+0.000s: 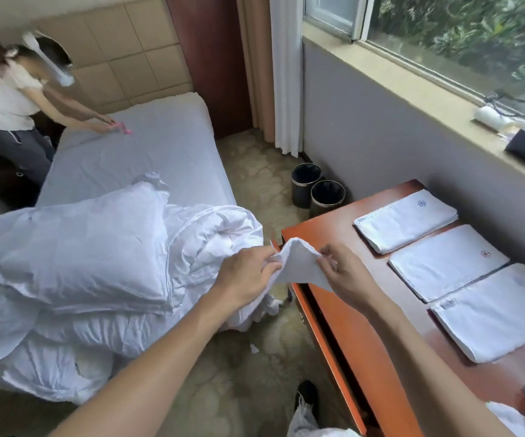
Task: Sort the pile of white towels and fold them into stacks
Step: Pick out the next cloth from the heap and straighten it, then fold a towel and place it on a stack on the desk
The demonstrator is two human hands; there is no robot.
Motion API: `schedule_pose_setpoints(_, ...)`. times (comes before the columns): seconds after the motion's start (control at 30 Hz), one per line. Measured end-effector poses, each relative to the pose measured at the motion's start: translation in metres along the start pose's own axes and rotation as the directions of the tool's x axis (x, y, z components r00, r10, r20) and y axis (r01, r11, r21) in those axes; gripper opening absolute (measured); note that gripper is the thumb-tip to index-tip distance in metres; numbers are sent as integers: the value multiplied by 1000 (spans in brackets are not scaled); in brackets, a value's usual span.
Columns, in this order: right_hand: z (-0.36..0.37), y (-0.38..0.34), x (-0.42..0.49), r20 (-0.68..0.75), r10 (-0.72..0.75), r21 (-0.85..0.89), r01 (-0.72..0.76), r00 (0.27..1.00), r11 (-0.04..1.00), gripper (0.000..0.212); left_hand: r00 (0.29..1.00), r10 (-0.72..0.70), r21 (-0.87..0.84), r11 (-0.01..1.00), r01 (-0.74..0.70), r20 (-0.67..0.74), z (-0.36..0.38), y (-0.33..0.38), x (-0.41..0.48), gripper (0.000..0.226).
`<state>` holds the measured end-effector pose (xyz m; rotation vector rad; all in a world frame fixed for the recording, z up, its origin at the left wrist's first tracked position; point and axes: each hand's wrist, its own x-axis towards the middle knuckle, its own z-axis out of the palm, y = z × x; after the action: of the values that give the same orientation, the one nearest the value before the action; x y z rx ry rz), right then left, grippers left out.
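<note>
Holding a white towel (299,266) up by its top edge, person pinches it w/ left hand (245,272) and right hand (346,275), fingers curled on cloth, at desk (333,238) left edge; 3 folded towels (447,261) lie side by side on desk, right.

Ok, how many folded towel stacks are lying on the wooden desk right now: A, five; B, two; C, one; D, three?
D: the wooden desk bears three, the far stack with a blue emblem, the middle stack with a red emblem, and the near stack; the left hand and right hand pinch a further white towel.
</note>
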<state>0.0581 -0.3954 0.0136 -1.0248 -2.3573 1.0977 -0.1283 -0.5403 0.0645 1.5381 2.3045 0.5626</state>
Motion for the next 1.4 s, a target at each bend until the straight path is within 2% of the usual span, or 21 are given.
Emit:
schedule_pose_setpoints(0.1,-1,-8,41,11,-20,136,18,1000,991,20,993,109,14,994,-110,32,-16,2,51,17)
schedule_pose_setpoints(0.17,-8,-15,66,37,-70,142,64,997,988,38,980,189,70,979,-194,64,-26,5,84,15)
schedule_pose_setpoints(0.2,-12,-17,77,53,-99,127,92,994,988,39,972,225,108,967,-232,75,-28,6,99,15)
schedule_pose_setpoints(0.27,-16,-21,96,59,-125,113,118,990,987,30,957,278,149,946,-288,84,-32,7,129,14)
schedule_pose_setpoints(0.4,-16,-16,120,-13,-52,69,53,999,996,17,913,391,187,894,-406,112,-33,5,186,16)
schedule_pose_setpoints(0.5,-19,-4,141,-95,31,85,-22,995,996,16,922,384,225,896,-383,42,-31,-5,239,17)
schedule_pose_setpoints(0.53,-20,-1,148,-129,72,107,-58,989,993,17,944,327,157,931,-330,46,-30,-10,257,16)
schedule_pose_setpoints(0.6,-18,2,161,-193,192,144,-166,962,976,21,971,205,-124,974,-190,123,-24,-19,291,15)
schedule_pose_setpoints(0.67,-15,3,172,-239,311,196,-268,920,943,21,952,215,-356,926,-128,218,-17,-23,322,20)
schedule_pose_setpoints(0.83,-19,6,189,-350,478,345,-363,806,866,9,821,502,-578,767,-278,272,3,5,379,21)
schedule_pose_setpoints(1.03,-16,-2,179,-547,555,438,-350,627,828,7,520,773,-637,614,-466,364,24,48,389,21)
schedule_pose_setpoints(1.1,-20,0,170,-600,578,447,-368,553,815,13,464,820,-616,563,-551,334,31,66,393,15)
schedule_pose_setpoints(1.17,-28,6,157,-637,598,457,-386,487,801,16,407,848,-445,526,-725,340,45,79,398,8)
schedule_pose_setpoints(1.23,-34,13,143,-638,630,484,-405,443,775,13,354,816,-247,499,-831,457,61,87,404,25)
schedule_pose_setpoints(1.33,-43,31,124,-631,680,545,-411,372,731,12,328,745,-159,499,-852,581,89,99,415,34)
schedule_pose_setpoints(1.4,-53,48,114,-640,698,576,-400,321,713,12,344,745,-263,564,-783,572,108,116,420,24)
